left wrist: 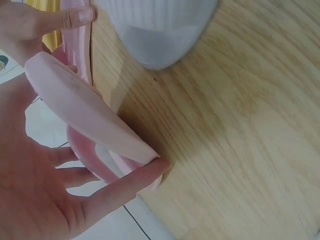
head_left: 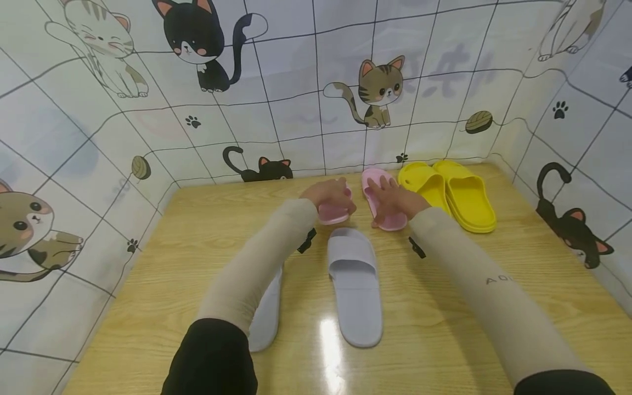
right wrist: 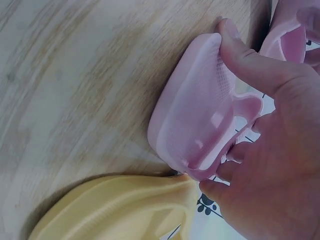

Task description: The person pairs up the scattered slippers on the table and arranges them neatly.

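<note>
Apparently for control, the left hand [head_left: 329, 196] grips one pink slipper [head_left: 334, 216], the right hand [head_left: 393, 201] its mate [head_left: 394, 223], near the table's [head_left: 417, 312] far edge

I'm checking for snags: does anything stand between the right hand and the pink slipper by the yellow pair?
Nothing visible does: the right hand touches the pink slipper, and the yellow slippers sit beside it.

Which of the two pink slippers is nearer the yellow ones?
The pink slipper at the right hand: it is right beside the yellow slippers, while the other pink slipper, at the left hand, is farther off.
</note>
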### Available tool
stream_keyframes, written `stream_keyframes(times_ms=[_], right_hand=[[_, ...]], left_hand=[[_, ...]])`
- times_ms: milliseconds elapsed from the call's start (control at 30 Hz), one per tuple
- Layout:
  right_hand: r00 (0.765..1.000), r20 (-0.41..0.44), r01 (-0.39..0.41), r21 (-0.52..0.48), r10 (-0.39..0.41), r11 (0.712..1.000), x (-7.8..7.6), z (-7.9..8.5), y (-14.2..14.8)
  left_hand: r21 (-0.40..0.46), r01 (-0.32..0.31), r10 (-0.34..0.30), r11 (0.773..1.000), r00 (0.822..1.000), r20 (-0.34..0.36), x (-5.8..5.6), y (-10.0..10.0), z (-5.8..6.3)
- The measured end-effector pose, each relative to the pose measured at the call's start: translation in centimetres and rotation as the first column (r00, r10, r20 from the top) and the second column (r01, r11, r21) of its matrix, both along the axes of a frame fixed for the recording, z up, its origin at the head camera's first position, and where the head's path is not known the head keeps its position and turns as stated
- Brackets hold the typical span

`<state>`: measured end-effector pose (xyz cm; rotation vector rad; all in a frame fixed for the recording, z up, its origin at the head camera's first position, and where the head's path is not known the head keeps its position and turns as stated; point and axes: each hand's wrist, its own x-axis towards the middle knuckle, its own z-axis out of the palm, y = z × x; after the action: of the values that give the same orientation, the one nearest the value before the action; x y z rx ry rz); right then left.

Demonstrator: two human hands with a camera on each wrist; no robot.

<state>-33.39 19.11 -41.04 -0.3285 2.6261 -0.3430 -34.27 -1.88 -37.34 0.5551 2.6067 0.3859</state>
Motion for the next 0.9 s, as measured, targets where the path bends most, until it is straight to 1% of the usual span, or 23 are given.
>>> stream_keyframes(times_ms=[100, 167, 333, 500, 600, 667, 733, 900], right_hand=[[1.0, -0.008, -0.015, 0.004, 0.015, 1.0, 0.0, 0.0, 0.0], [1.0, -0.005, -0.017, 0.0, 0.017, 1.0, -0.2, 0.0, 0.0], [1.0, 0.022, -0.001, -0.019, 0.002, 1.0, -0.1, 0.4, 0.0], [1.0, 0.011, -0.027, 0.045, 0.026, 0.999, 0.0, 1.0, -0.1], [0.998, 0.002, -0.063, 0.097, 0.064, 0.993, 0.0, 1.2, 0.0], [0.997, -0.001, -0.074, 0.11, 0.074, 0.991, 0.0, 1.2, 0.2], [0.998, 0.002, -0.062, 0.102, 0.062, 0.993, -0.1, 1.2, 0.4], [1.0, -0.02, -0.024, 0.024, 0.025, 0.999, -0.4, 0.9, 0.5]], left_hand=[[-0.007, -0.011, 0.011, 1.0, 1.0, -0.024, -0.3, 0.5, -0.3], [-0.015, -0.016, 0.015, 1.0, 0.998, -0.057, -0.5, 0.9, -0.6], [-0.046, -0.044, 0.037, 0.998, 0.991, -0.131, -1.1, 1.7, -2.0], [-0.067, -0.082, 0.07, 0.994, 0.984, -0.164, -1.3, 2.7, -3.3], [-0.077, -0.097, 0.081, 0.992, 0.98, -0.183, -1.3, 3.3, -3.9], [-0.074, -0.101, 0.085, 0.992, 0.979, -0.187, -1.2, 3.7, -4.1], [-0.08, -0.099, 0.081, 0.992, 0.978, -0.194, -1.2, 3.9, -4.1], [-0.104, -0.102, 0.079, 0.989, 0.975, -0.208, -1.5, 4.1, -4.0]])
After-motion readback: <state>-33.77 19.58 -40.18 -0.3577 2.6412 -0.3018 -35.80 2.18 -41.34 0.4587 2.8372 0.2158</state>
